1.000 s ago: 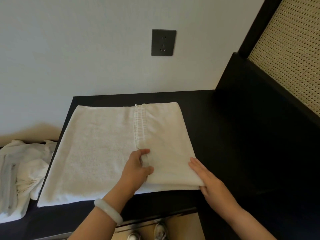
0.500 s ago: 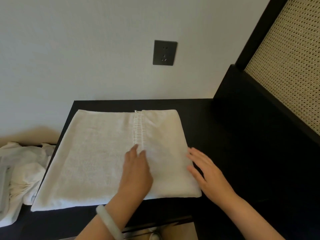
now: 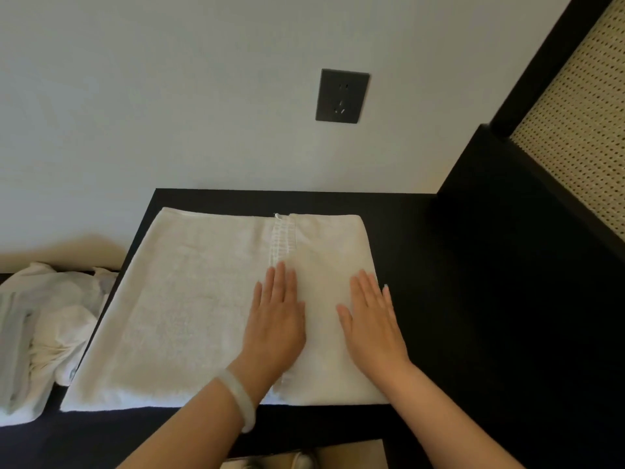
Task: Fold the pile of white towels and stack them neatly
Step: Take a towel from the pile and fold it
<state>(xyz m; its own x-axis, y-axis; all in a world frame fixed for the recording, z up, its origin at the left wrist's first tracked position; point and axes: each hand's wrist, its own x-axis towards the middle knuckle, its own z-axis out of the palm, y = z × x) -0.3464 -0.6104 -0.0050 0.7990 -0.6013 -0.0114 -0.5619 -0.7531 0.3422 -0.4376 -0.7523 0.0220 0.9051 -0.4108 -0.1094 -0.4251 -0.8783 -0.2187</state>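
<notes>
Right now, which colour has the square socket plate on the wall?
The square socket plate is dark grey; the head view shows it best.

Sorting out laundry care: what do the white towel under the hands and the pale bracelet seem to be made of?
White folded towel: likely cotton terry; matte, nubby pile, woven band. Pale ring bracelet: perhaps jade or glass; smooth, translucent sheen.
</notes>
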